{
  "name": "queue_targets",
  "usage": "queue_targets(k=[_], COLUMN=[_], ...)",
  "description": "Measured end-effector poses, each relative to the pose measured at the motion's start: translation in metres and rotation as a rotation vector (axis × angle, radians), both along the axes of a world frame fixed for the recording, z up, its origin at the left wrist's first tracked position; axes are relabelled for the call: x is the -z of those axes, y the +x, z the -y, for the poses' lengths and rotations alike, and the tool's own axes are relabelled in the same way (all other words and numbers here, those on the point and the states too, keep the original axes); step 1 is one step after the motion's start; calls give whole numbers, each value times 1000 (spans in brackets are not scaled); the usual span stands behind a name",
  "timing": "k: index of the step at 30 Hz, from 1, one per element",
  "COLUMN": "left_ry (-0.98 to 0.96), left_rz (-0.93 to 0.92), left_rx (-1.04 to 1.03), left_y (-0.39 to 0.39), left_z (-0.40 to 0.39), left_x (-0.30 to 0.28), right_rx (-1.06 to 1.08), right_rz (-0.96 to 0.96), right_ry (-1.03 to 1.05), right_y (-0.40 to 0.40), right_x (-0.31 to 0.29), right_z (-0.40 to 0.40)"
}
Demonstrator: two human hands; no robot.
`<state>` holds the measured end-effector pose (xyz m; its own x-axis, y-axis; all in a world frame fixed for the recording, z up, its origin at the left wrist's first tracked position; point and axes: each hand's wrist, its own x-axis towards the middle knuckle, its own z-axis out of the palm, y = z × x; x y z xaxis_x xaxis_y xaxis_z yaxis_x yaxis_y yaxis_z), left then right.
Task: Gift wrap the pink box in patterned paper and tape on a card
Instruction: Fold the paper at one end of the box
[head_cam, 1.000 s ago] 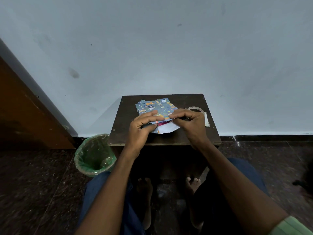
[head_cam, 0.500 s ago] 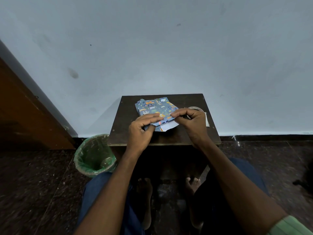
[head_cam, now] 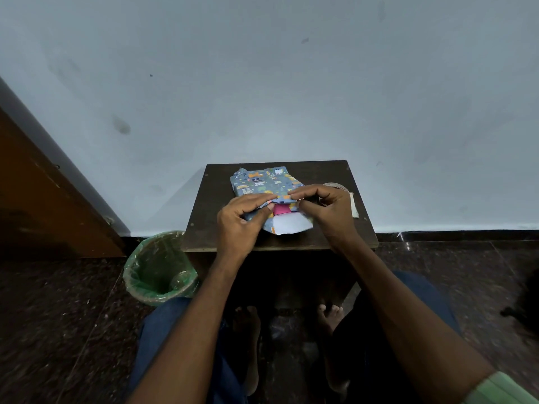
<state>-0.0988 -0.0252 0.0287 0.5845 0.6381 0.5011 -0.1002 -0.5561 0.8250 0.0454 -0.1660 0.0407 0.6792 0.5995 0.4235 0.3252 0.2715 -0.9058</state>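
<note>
The pink box [head_cam: 281, 209] lies on the small dark table [head_cam: 213, 199], mostly covered by blue patterned paper [head_cam: 262, 182]. Only a pink strip of its near end shows between my hands. A white underside flap of the paper [head_cam: 290, 225] sticks out toward me. My left hand [head_cam: 242, 220] pinches the paper's left side fold at the near end. My right hand [head_cam: 326, 208] pinches the right side fold, fingertips almost meeting the left's above the pink strip.
A tape roll [head_cam: 335, 186] and a white card [head_cam: 354, 205] lie at the table's right edge, partly hidden by my right hand. A green-lined bin [head_cam: 159, 269] stands on the floor left of the table. A wall is just behind the table.
Both hands have shifted slightly; the side folds have been drawn in, and the pink end of the box and the white flap now show more between the hands.
</note>
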Motion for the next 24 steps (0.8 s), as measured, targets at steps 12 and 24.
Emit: queue_targets(k=[12,24], left_ry=[-55,-4], left_rz=[1,-11], left_rx=[76,81], left_y=[-3,-5], left_z=[-6,-9], left_x=[-5,-3], right_rx=[35,323], right_rz=[224,626], right_ry=[-95,-118], right_y=[11,14], right_x=[-4,12], right_z=[3,-13])
